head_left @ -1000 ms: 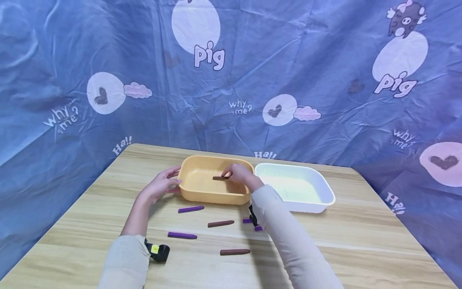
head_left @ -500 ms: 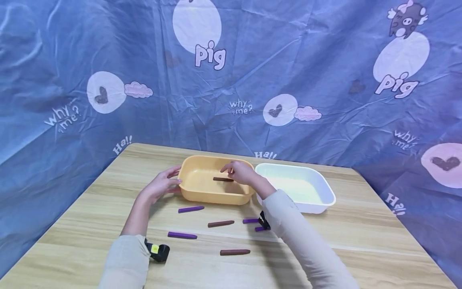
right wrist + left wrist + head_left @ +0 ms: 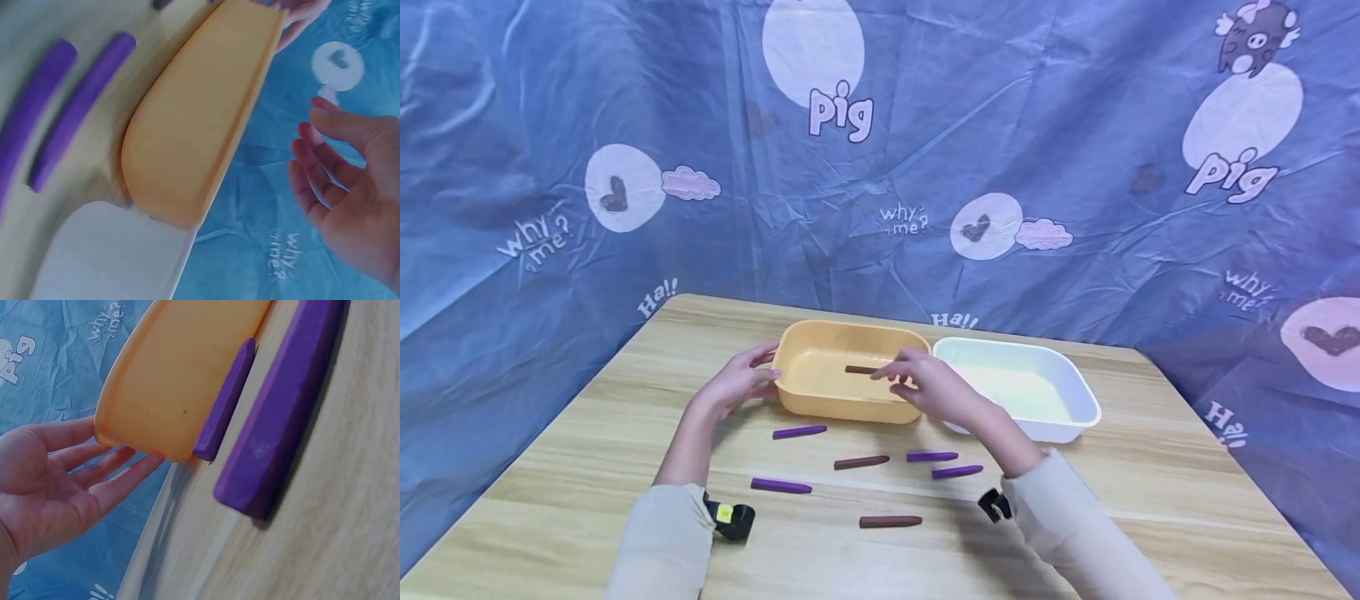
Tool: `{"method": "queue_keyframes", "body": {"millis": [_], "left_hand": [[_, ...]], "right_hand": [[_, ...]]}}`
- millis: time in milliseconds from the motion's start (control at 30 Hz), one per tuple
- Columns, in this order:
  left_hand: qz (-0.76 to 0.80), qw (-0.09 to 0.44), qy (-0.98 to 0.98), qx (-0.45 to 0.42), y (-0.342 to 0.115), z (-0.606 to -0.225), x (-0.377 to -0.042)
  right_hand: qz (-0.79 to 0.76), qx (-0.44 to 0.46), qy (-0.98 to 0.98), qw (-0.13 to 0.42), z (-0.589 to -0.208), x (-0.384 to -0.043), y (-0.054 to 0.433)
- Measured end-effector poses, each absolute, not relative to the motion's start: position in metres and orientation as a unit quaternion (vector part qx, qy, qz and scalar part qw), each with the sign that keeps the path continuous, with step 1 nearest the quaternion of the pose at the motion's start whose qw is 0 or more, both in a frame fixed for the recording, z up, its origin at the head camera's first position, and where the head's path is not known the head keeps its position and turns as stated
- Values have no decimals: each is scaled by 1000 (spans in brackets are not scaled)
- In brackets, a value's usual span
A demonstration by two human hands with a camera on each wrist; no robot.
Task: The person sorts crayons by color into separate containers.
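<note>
My left hand point(image 3: 735, 387) touches the left end of an orange plastic tub point(image 3: 850, 409), its fingers extended along the wall in the left wrist view. Inside the tub lies a brown crayon point(image 3: 859, 369), partly covered by the right fingers in the head view. Over the tub's front right rim hovers my right hand point(image 3: 936, 386), fingers loosely bent and holding nothing. On the table in front are several purple crayons, among them one near the tub point(image 3: 800, 432) and one to the right point(image 3: 957, 472). Two brown crayons lie there too, a farther one point(image 3: 861, 462) and a nearer one point(image 3: 891, 522).
A white plastic tub point(image 3: 1052, 430) stands against the orange tub's right end. The wooden table point(image 3: 1187, 500) backs onto a blue printed cloth point(image 3: 1075, 167). A black wrist camera point(image 3: 730, 521) hangs at the left sleeve, with another point(image 3: 995, 504) at the right.
My right hand has let go of the brown crayon inside the orange tub and moved up toward me and to the right. My left hand stays at the tub's left end.
</note>
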State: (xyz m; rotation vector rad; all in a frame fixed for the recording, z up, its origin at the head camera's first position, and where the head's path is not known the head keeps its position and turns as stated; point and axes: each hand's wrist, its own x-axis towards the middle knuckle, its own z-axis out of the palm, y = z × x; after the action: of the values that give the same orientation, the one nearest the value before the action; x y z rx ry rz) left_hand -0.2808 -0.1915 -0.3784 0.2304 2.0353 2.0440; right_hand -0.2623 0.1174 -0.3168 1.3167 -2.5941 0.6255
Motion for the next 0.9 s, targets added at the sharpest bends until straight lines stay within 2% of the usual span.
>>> {"method": "queue_keyframes", "body": {"millis": [200,400,667,900], "left_hand": [[700,124,699,80,-191,-377,-280],[698,124,701,78,-191,-376,-279],[696,123,703,80,-192,-377,-279],[697,120,703,79,-192,-378,-279]], "right_hand": [[263,419,-867,54,-324,-225,139],[295,406,-865,10,-338,-202,151],[324,417,-845,-79,-355,-195,158],[339,456,-812,-131,-369,-195,159]]}}
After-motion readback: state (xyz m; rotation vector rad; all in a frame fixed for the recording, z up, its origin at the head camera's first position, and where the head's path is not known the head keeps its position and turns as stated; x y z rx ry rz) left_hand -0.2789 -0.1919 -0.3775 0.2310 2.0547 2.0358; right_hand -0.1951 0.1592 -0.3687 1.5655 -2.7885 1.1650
